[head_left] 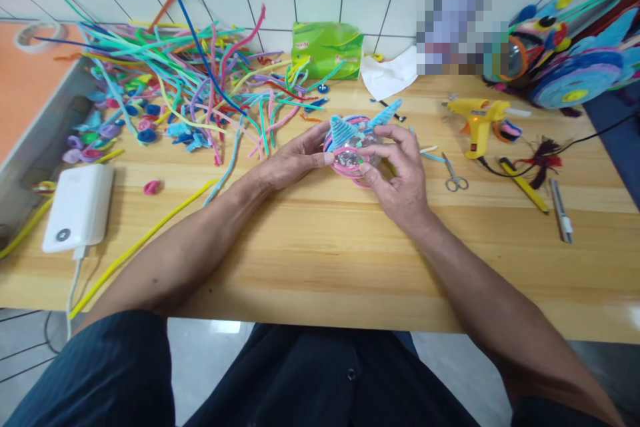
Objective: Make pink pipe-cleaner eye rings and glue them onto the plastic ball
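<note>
The left hand [303, 155] grips the craft piece [353, 159] by its near left edge, thumb in front and fingers reaching around behind, probably to steady it. The right hand [399, 173] curls round the opposite side, thumb at the lower front and fingers over the top. That pinch seems suited to fine handling, though how hard it presses cannot be told.

The craft piece sits between the two hands, above the worktop [320, 260]; whether its underside rests there is hidden. It has a clear, shiny body with a pink rim, a blue cone [341, 131] just beside the left hand's fingers, and a blue spike [389, 115] sticking up past the right hand's fingertips. Holding it low by the edges appears to keep both upright parts from being crushed.

Beyond the left hand spreads a loose heap of pipe cleaners [165, 57], likely left there as stock within reach. Left of that forearm lies a white power bank [80, 207] with its cable plugged in.

To the right of the right hand lie small scissors [456, 180], then, farther off, a yellow glue gun [477, 123] and a slim knife [561, 210], perhaps kept on that side for easy pickup while leaving the space before the hands free.
</note>
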`<action>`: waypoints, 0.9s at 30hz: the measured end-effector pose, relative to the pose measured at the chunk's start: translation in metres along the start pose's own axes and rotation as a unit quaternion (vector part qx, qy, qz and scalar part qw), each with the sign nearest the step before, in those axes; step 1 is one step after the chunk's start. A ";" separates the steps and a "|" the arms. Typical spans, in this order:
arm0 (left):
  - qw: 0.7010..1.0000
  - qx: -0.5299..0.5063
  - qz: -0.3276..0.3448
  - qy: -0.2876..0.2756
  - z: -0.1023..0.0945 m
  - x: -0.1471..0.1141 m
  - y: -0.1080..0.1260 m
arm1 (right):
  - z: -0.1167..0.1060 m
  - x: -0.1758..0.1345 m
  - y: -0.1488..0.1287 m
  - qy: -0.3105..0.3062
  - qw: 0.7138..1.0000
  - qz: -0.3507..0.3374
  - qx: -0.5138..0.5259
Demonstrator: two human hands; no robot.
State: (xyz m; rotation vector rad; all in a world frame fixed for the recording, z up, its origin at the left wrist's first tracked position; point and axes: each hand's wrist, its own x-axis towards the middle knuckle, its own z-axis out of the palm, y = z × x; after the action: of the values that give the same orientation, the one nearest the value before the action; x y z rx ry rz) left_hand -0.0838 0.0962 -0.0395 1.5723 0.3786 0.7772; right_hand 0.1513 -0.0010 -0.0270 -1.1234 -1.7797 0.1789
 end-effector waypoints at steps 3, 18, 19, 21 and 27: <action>0.999 -0.049 -0.019 -0.009 0.001 0.001 0.003 | 0.000 0.000 -0.001 0.001 1.000 0.003 0.000; 0.997 -0.046 -0.046 0.052 0.015 -0.007 0.016 | 0.003 -0.001 -0.001 0.001 1.000 0.002 -0.014; 0.997 -0.017 -0.042 0.058 0.015 -0.008 0.014 | 0.003 -0.001 -0.001 0.000 1.000 0.002 -0.014; 0.996 0.044 -0.020 0.071 0.016 -0.010 0.010 | 0.004 -0.001 -0.002 0.002 1.000 -0.002 -0.011; 0.973 0.194 0.069 0.105 0.026 -0.015 0.005 | 0.005 -0.002 -0.003 -0.003 1.000 0.011 -0.014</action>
State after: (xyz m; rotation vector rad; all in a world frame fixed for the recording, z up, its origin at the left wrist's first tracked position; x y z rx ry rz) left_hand -0.0783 0.0663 -0.0387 1.9003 0.6083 1.0272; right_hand 0.1460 -0.0024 -0.0286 -1.1627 -1.7803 0.1703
